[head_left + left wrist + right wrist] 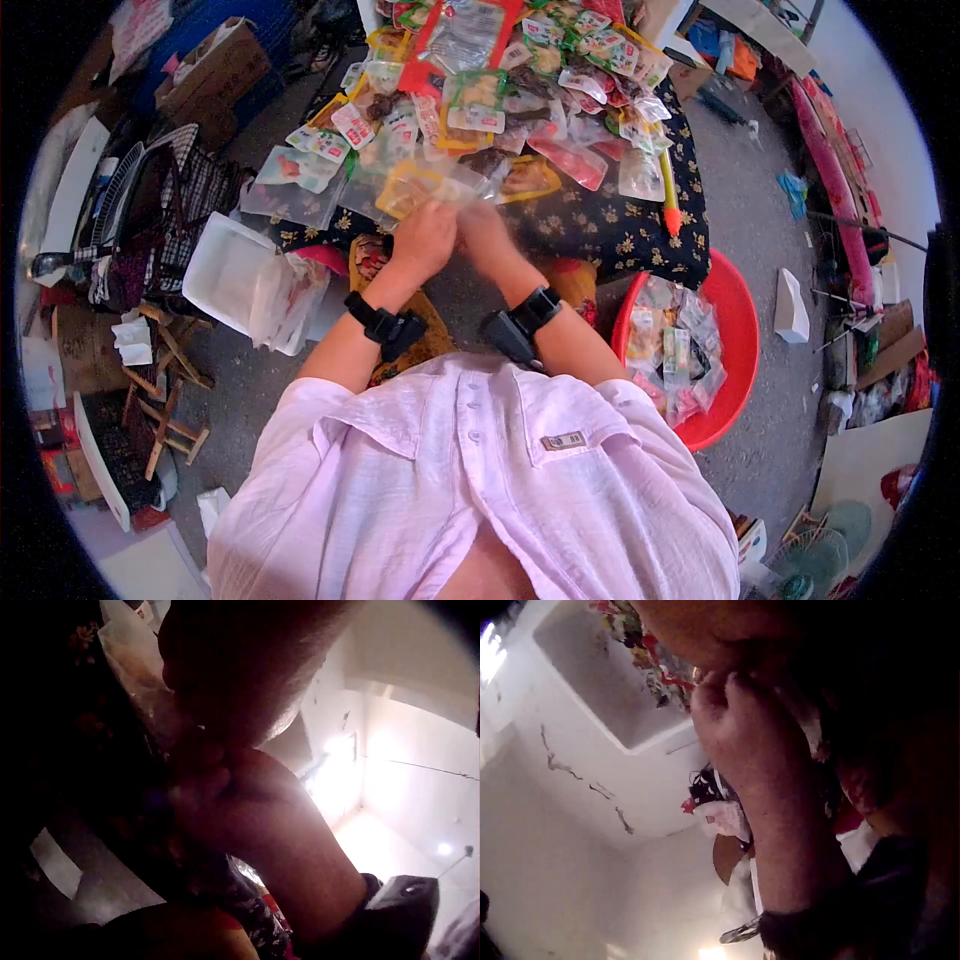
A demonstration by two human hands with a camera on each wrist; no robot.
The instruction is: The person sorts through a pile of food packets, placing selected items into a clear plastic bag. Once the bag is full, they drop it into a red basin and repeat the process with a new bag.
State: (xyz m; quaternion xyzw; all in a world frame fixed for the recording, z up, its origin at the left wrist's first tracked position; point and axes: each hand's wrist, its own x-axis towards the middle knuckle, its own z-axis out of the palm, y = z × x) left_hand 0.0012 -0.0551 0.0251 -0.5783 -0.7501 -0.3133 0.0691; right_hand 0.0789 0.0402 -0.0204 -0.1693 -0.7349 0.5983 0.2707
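Observation:
Both hands are close together at the near edge of a cloth-covered table (650,235). My left hand (425,240) grips the near edge of a clear plastic pouch (412,186) with a yellow border. Beside it my right hand (486,238), motion-blurred, pinches the same pouch at its right end. Curled fingers of the right hand (240,795) show in the left wrist view, near a clear plastic bag (133,664). In the right wrist view the left hand (742,720) is curled, its fingertips against the dark right hand (720,630).
A heap of food packets (500,90) covers the table's far part; a yellow-orange stick (670,195) lies right. A red basin (738,350) with packets stands on the floor at right. At left are a white tub (215,265) with plastic bags and a wooden folding stool (170,400).

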